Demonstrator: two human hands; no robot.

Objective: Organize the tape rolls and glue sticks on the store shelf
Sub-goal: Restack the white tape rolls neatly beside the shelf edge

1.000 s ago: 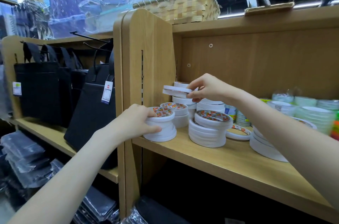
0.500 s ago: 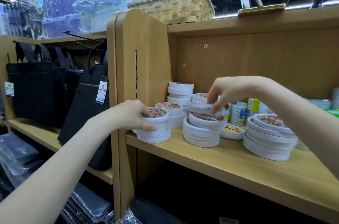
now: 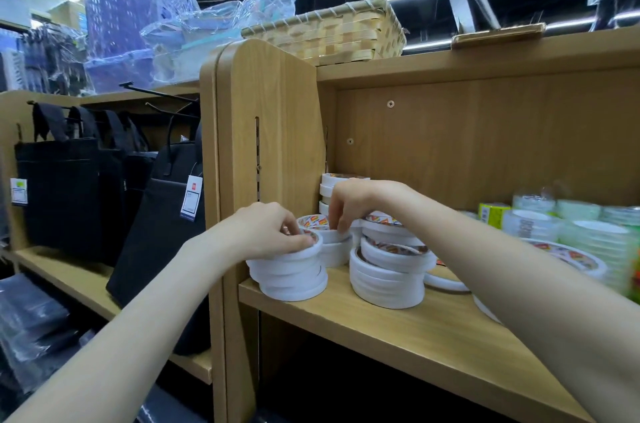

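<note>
the wooden shelf [image 3: 398, 329] is the landmark here: a light board with an upright side panel [image 3: 263, 131] at its left end and a back wall behind. on top of the shelf unit sits a woven basket [image 3: 329, 31]; what it holds cannot be seen. left of the side panel, dark bags [image 3: 86, 187] with price tags hang over a lower board, and wrapped plastic crates [image 3: 131, 10] stand above them.

on the shelf board, white tape rolls are grouped in stacks. the front stack [image 3: 291, 273] stands right at the shelf's left front corner, against the side panel and near the front edge. a second stack [image 3: 388, 273] stands just to its right, a little back from the edge. a taller stack [image 3: 332, 187] rises at the back left corner, and a low stack [image 3: 323, 242] sits between it and the front one. further right lie flat wide rolls [image 3: 568, 256] and clear tape packs [image 3: 588, 235]. the front strip of the board to the right of the stacks is bare wood.

the left hand [image 3: 270, 232] rests on top of the front stack, fingers curled over its top roll. the right hand [image 3: 353, 201] reaches down onto the low stack behind, fingertips [image 3: 341, 227] pinching its top roll. the two hands are close together but not touching.
</note>
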